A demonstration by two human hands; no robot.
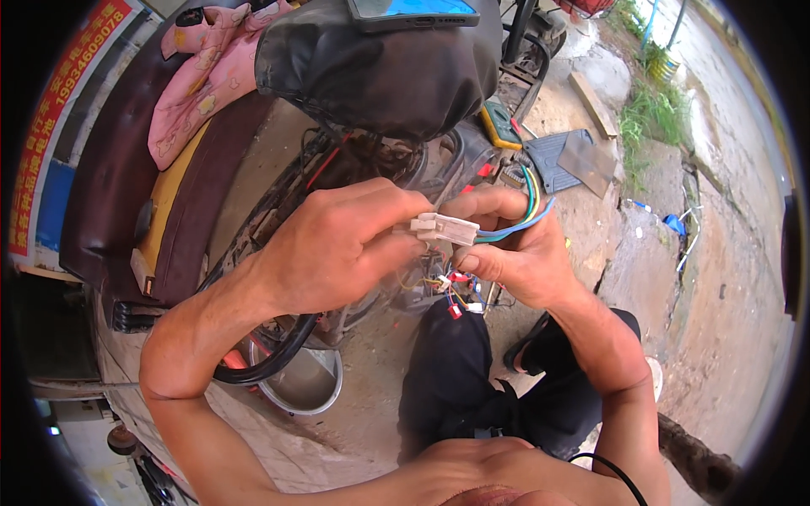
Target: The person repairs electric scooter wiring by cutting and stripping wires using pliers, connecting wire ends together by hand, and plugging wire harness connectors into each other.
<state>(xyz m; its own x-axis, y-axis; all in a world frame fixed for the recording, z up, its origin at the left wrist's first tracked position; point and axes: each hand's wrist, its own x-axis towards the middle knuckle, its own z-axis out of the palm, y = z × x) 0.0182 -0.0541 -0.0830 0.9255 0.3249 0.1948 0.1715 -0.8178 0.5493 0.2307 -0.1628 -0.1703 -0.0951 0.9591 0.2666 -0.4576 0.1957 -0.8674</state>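
Between my hands is a white plastic wire connector [454, 229]. My left hand [337, 244] is closed, its thumb and fingertips pinching the connector's left end. My right hand [515, 249] grips the other end, with blue, green and yellow wires [530, 202] running out past its fingers. Just below hang several loose wires with small red and white plugs [456, 309]. Behind my hands stands the stripped frame of a bike with a dark seat [380, 76].
A phone [413, 13] lies on the seat. A yellow-green multimeter [501, 125] and a grey plate [553, 160] are beyond my right hand. At left are a brown padded bench [110, 169] and pink patterned cloth [207, 80]. A metal basin [304, 384] sits low on the ground.
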